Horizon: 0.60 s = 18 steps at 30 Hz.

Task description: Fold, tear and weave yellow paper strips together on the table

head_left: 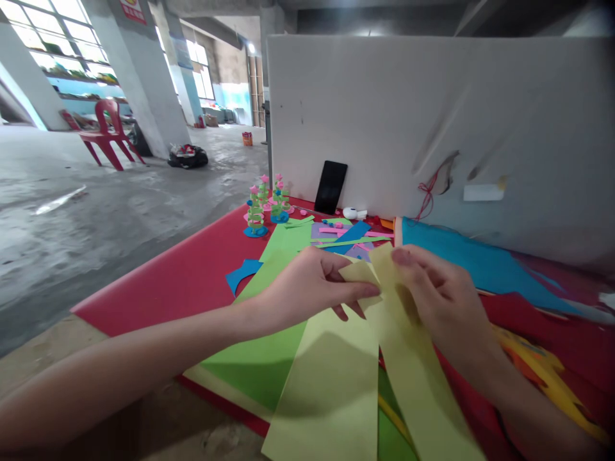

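Observation:
Two long strips of pale yellow-green paper (331, 378) hang from my hands over the table. My left hand (307, 285) pinches the top of the left strip between thumb and fingers. My right hand (439, 298) is closed on the top of the right strip (423, 390), with its fingers over the paper's upper end. The two hands nearly touch at the strips' tops. Beneath them lies a green sheet (269, 346) on the red table cover (182, 275).
Small paper flower models (264, 205) stand at the table's far left. A black phone (330, 187) leans on the white board (432, 115). Coloured paper scraps (346, 234), a blue sheet (480, 262) and yellow paper (552, 378) lie around. A red chair (106, 131) stands far off.

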Available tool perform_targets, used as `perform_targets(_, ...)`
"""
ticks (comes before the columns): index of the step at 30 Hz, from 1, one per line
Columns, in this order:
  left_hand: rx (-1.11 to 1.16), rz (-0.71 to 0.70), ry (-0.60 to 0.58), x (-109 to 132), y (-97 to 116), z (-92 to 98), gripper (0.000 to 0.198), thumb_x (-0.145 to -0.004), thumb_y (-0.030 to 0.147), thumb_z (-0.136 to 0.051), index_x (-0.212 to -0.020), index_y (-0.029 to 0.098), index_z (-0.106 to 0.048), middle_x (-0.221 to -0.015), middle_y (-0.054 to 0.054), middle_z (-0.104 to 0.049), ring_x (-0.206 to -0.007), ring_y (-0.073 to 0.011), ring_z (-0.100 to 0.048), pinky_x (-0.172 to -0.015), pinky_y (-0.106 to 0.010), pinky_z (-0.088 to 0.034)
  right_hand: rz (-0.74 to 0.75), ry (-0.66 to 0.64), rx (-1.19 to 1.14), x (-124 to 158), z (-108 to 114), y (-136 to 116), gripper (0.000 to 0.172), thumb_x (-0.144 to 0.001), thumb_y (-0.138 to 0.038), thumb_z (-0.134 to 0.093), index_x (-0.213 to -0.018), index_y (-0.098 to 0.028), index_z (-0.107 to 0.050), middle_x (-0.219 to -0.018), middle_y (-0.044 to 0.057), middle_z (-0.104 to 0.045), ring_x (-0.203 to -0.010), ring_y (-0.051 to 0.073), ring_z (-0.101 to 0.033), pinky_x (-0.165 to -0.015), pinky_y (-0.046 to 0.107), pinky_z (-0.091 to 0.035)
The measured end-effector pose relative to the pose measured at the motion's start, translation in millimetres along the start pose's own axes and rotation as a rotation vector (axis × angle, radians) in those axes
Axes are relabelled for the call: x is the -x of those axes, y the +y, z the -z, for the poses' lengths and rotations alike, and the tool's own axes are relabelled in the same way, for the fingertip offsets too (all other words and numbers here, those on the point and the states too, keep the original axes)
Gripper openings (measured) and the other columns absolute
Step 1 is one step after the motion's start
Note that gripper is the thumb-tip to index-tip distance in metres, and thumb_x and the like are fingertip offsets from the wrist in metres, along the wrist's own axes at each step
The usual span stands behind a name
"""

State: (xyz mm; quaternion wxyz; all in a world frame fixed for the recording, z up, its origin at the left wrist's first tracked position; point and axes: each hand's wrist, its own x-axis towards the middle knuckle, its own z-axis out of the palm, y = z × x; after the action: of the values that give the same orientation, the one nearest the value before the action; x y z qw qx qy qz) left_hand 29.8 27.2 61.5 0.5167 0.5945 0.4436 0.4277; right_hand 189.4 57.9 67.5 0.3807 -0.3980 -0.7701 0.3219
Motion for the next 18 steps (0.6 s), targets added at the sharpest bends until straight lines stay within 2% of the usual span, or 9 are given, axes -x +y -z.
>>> perform_targets(3,0.01,-0.03,0.038,-0.9,2.4,2.8,0.019,-0.071,0.031,-0.059,-0.073,0.012,-0.063,-0.062,-0.001,-0.063,-0.053,-0.0094,-0.06,-0.049,-0.016,-0.05,-0.011,-0.072,-0.053,-0.8,2.2,-0.3,0.021,-0.081,-0.037,-0.047,-0.071,-0.019,-0.05,-0.05,-0.004,-0.046,-0.039,0.007,-0.038,-0.032,0.017,-0.025)
perform_targets(9,-0.001,0.117,-0.181,1.2,-3.5,-2.8,0.029,-0.071,0.036,-0.058,-0.067,0.008,-0.063,-0.06,-0.006,-0.064,-0.056,-0.0143,-0.063,-0.051,-0.018,-0.049,0.175,0.021,0.128,-0.3,0.5,6.3,0.019,-0.082,-0.032,-0.046,-0.069,-0.019,-0.052,-0.045,-0.006,-0.041,-0.037,0.005,-0.032,-0.032,0.017,-0.022)
perform_targets(14,0.056,0.16,-0.149,-1.5,-12.0,-6.7,0.028,-0.07,0.035,-0.059,-0.068,0.007,-0.062,-0.06,-0.006,-0.064,-0.056,-0.0162,-0.063,-0.053,-0.022,-0.051,0.345,0.105,0.307,-3.4,-0.1,10.6,0.019,-0.083,-0.027,-0.046,-0.069,-0.017,-0.053,-0.043,-0.006,-0.037,-0.037,0.004,-0.031,-0.036,0.018,-0.023)
perform_targets(18,0.045,0.161,-0.125,-3.3,-12.7,-6.2,0.027,-0.071,0.033,-0.058,-0.065,0.008,-0.062,-0.059,-0.005,-0.063,-0.056,-0.0159,-0.063,-0.05,-0.019,-0.05,0.336,0.152,0.346,-3.0,-2.5,13.1,0.021,-0.083,-0.028,-0.045,-0.068,-0.016,-0.053,-0.043,-0.006,-0.037,-0.038,0.004,-0.031,-0.037,0.017,-0.024)
